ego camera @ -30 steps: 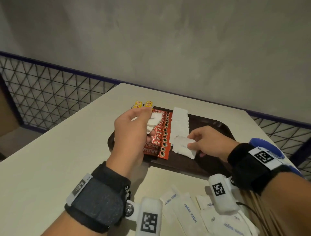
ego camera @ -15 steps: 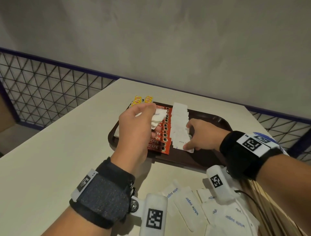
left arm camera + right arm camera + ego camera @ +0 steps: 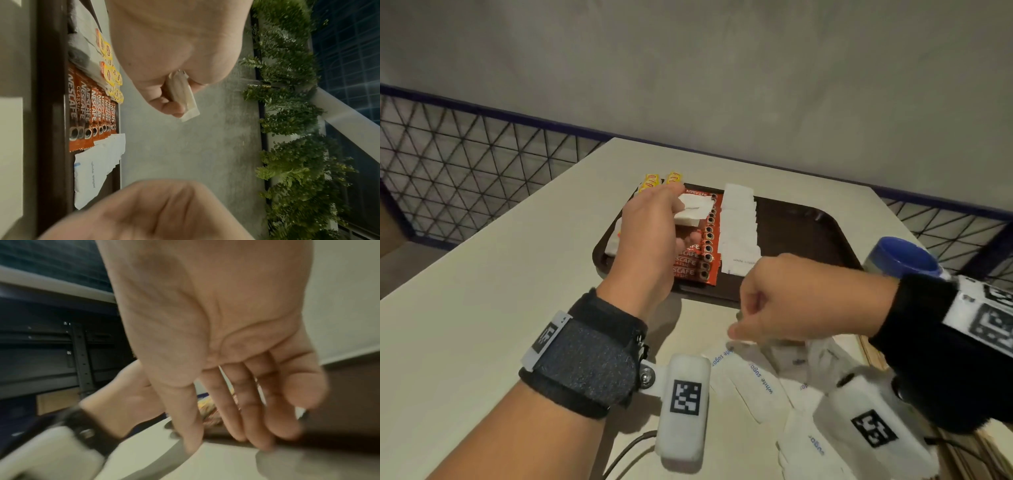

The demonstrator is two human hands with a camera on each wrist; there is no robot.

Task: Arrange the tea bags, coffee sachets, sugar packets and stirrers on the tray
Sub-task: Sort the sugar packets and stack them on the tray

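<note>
On the tray (image 3: 825, 236) we see tea bags (image 3: 654, 181) at its far left, coffee sachets (image 3: 698, 253) beside them, then sugar packets (image 3: 739, 226). Our left hand (image 3: 650, 240) pinches white packets (image 3: 693, 214) above the sachets. Our right hand (image 3: 791, 298), grip released, hovers over loose packets (image 3: 760, 377) on the desk (image 3: 465, 325) near the tray's front edge.

Tray on the table, loose packets in front of it

On the tray (image 3: 825, 236), left to right: tea bags (image 3: 654, 180), coffee sachets (image 3: 693, 263), sugar packets (image 3: 738, 222). More sugar packets (image 3: 760, 380) lie on the table (image 3: 482, 308) before the tray, stirrers (image 3: 873, 353) to their right.
</note>
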